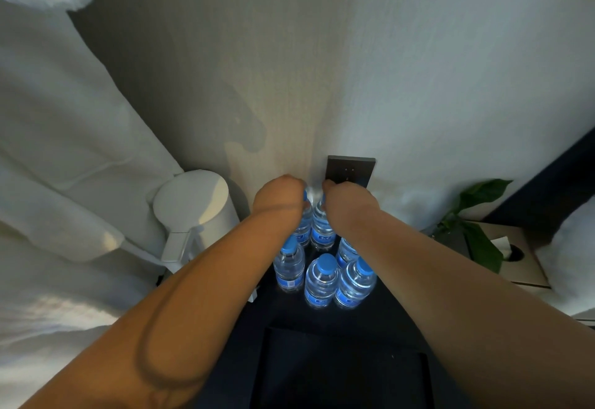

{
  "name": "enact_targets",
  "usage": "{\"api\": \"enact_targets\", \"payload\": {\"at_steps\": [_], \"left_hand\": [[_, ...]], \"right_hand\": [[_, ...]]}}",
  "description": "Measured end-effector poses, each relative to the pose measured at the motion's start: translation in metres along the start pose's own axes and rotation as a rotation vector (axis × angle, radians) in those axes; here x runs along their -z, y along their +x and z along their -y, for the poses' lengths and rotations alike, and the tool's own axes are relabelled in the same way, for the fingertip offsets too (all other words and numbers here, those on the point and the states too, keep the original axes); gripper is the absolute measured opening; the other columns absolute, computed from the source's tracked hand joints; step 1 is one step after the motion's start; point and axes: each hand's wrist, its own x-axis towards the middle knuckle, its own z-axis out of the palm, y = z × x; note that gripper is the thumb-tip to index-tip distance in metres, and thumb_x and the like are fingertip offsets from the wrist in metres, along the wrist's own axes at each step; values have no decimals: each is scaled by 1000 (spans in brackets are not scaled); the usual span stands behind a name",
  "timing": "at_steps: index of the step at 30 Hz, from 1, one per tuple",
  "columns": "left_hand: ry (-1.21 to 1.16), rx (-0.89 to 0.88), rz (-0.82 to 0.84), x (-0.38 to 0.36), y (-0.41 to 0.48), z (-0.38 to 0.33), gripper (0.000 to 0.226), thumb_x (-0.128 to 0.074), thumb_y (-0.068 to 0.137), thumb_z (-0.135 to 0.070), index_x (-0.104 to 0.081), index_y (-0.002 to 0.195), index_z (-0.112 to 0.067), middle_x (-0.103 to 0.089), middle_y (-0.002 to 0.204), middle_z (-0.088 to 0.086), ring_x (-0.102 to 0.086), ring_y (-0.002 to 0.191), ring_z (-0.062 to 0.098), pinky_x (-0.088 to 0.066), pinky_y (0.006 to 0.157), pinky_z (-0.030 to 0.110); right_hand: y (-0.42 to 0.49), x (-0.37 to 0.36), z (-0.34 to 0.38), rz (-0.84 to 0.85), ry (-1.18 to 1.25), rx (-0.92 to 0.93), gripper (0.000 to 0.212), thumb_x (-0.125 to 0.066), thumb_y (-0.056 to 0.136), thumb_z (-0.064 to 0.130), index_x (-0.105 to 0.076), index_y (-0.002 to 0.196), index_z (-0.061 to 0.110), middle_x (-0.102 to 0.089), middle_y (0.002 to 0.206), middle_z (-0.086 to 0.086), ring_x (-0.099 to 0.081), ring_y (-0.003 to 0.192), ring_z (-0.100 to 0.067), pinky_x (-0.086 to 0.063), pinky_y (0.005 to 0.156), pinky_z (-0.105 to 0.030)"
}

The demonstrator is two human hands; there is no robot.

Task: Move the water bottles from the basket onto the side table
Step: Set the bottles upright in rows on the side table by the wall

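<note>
Each hand, left hand (279, 195) and right hand (346, 200), grips one clear blue-capped plastic water bottle (322, 226) (four others stand nearby) on the dark side table (386, 315).

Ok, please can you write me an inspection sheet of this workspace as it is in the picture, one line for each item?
Surface: dark side table against the wall.
Job's things: six water bottles seen, upright. Four stand free at the front; the two at the back are gripped near their caps. Basket: nothing seen.
Clutter: white kettle left of the bottles; tissue box and green plant to the right.
Grippers: left hand and right hand each closed on one back bottle.
Cables: nothing seen.
Surroundings: dark wall socket plate behind the hands; white bathrobe hanging on the left.
</note>
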Motion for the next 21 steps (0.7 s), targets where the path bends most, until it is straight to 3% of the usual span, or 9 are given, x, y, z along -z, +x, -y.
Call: {"api": "enact_targets", "payload": {"at_steps": [8,12,14,17,21], "left_hand": [[-5,30,31,3,-2,-2,37,-59,104,-23,-62,135,-3,-61,134,17,-61,121,30,-48,105,37],[-14,-6,-8,1,-3,1,34,-60,102,-20,-63,132,-3,-62,131,17,-61,118,31,-49,103,38],[-23,0,-6,0,-3,1,34,-59,102,-18,-63,132,-2,-61,133,17,-60,120,30,-48,104,37],[-39,-20,-41,-2,-2,3,32,-59,102,-16,-64,129,-1,-61,133,17,-60,120,30,-46,100,35],[-11,-38,-69,-3,-4,5,29,-59,101,-16,-65,126,-2,-62,128,17,-61,116,30,-48,96,35]], "right_hand": [[4,-2,2,-33,62,-49,40,-55,106,41,-53,130,9,-68,113,-9,-66,106,-30,-42,76,-37],[3,-1,-4,-65,-13,-47,42,-53,103,53,-60,118,15,-55,87,0,-58,86,-25,-39,76,-36],[0,1,-7,-91,-13,-35,39,-56,101,52,-61,116,17,-54,85,1,-55,83,-24,-39,75,-36],[-4,4,-10,-147,7,22,36,-62,100,43,-58,125,16,-68,105,-5,-66,97,-27,-46,76,-36],[-5,5,-11,-90,34,67,35,-60,104,30,-56,137,18,-68,113,-7,-66,102,-28,-54,77,-37]]}}
